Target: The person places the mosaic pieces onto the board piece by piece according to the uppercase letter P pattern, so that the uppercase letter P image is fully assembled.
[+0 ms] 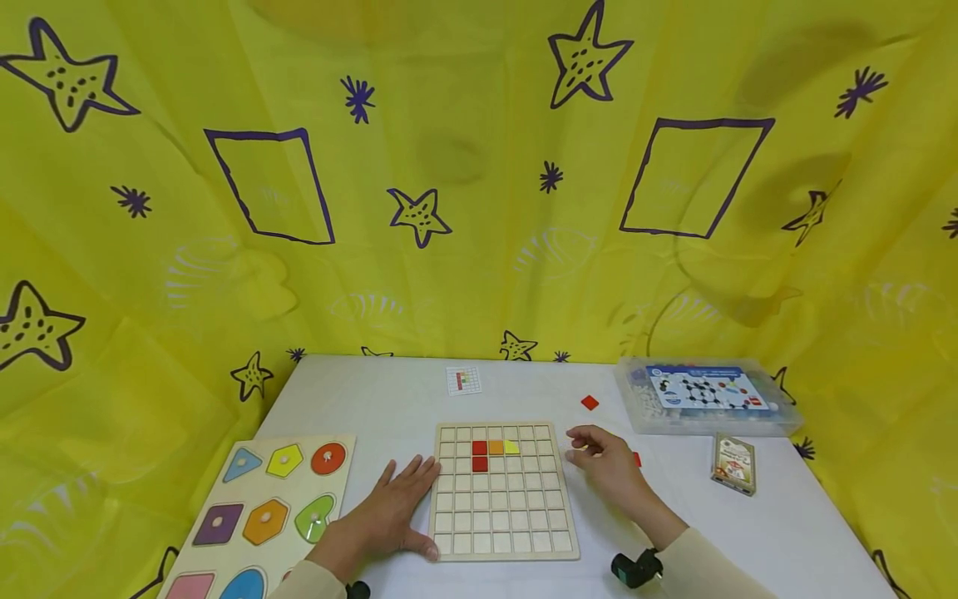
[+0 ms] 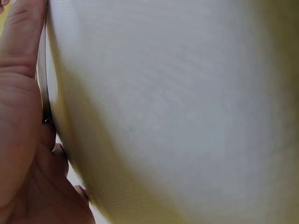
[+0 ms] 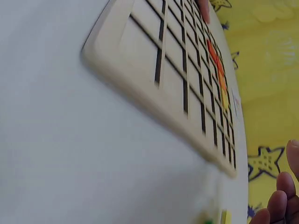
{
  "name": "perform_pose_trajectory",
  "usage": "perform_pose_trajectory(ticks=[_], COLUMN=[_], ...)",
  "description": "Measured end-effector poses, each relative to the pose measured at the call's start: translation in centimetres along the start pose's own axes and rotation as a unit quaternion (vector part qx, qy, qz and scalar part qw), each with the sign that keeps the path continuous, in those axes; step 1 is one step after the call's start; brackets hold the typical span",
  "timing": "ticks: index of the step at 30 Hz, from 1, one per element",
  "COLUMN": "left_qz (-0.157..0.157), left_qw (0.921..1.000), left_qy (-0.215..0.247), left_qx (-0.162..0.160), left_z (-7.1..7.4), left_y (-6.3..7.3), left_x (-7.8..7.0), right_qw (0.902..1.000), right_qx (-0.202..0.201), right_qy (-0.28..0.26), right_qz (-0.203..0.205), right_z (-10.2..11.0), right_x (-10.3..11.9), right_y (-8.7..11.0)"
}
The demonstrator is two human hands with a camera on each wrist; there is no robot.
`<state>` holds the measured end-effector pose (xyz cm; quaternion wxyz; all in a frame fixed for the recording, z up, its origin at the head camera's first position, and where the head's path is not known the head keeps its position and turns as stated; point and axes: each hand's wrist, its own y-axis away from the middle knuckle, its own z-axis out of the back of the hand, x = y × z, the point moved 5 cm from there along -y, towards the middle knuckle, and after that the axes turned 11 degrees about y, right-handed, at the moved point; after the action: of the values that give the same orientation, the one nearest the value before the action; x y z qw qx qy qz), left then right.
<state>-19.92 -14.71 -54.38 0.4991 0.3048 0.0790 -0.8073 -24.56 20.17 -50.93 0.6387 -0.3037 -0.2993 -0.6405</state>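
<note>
A wooden grid board [image 1: 504, 559] lies flat on the table, its sunken squares mostly bare. Two red square tiles [image 1: 480, 464], one above the other, sit in its upper part; an orange tile [image 1: 496, 448] and a yellow piece [image 1: 511, 448] continue the upper row rightward. My left hand [image 1: 389, 509] rests with spread fingers along the board's left edge, thumb at the lower corner. Off the right edge hovers my right hand [image 1: 609, 470], fingers loosely bent, thumb and forefinger apart, nothing between them. Behind it a red piece [image 1: 637, 459] is partly hidden.
Beyond the board lie a small pattern card [image 1: 464, 381] and a red tile [image 1: 590, 403]. A shape puzzle [image 1: 247, 474] with knobbed pieces fills the left side. At right are a clear plastic box [image 1: 707, 398] and a small card box [image 1: 734, 464]. Yellow curtain [image 1: 479, 283] surrounds the table.
</note>
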Motion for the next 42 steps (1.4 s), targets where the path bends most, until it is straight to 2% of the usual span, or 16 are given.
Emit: perform_pose_trajectory(ticks=[7,13,21,32,38,42], left_qz=[0.004,0.008,0.007,0.006,0.002,0.002], left_qw=[1.0,1.0,1.0,1.0,1.0,1.0], left_qy=[-0.003,0.001,-0.002,-0.001,-0.007,-0.008], left_qx=[0.002,0.005,0.005,0.001,-0.001,-0.001], left_z=[-0.1,-0.1,-0.1,0.0,0.0,-0.1], left_y=[0.0,-0.1,-0.1,0.0,0.0,0.0], left_x=[0.1,0.2,0.1,0.0,0.0,0.1], right_qw=[0.9992,0.9964,0.9956,0.9845,0.9847,0.9855], right_qx=[0.004,0.001,0.027,0.029,0.049,0.062], right_qy=[0.038,0.078,0.079,0.172,0.167,0.157], right_qz=[-0.012,-0.035,-0.044,-0.016,0.003,-0.014], right_z=[3.8,5.4,5.2,4.3,4.3,4.4], right_x=[-2.8,-5.5,-7.6,-8.0,-7.9,-7.9], right_y=[0.9,1.5,2.5,2.2,2.3,2.3])
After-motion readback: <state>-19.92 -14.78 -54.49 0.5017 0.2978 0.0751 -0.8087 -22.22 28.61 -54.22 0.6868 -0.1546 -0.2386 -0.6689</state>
